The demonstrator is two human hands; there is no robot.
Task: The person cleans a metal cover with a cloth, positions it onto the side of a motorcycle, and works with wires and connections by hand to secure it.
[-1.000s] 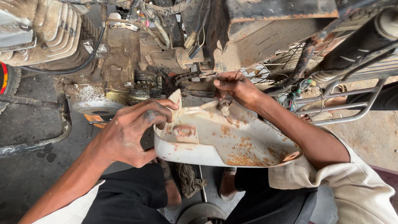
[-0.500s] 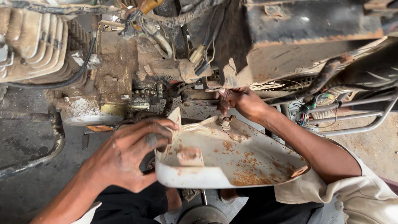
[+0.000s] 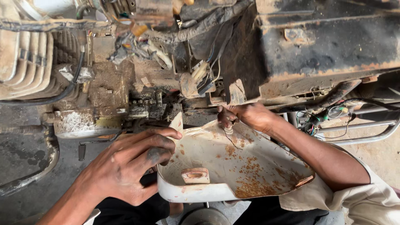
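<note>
Single head-worn view, looking steeply down, close above the motorcycle frame (image 3: 291, 50), floor at edges

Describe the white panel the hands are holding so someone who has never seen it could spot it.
Below the dirty motorcycle engine, between the left hand and the right hand, sits a curved white side cover, inner side up. Unlike the dark metal around it, it is pale, rust-speckled, with a small raised tab near its front edge.

Bare forearms; grease-smudged left hand (image 3: 125, 166); beige short sleeve; black trousers.
</note>
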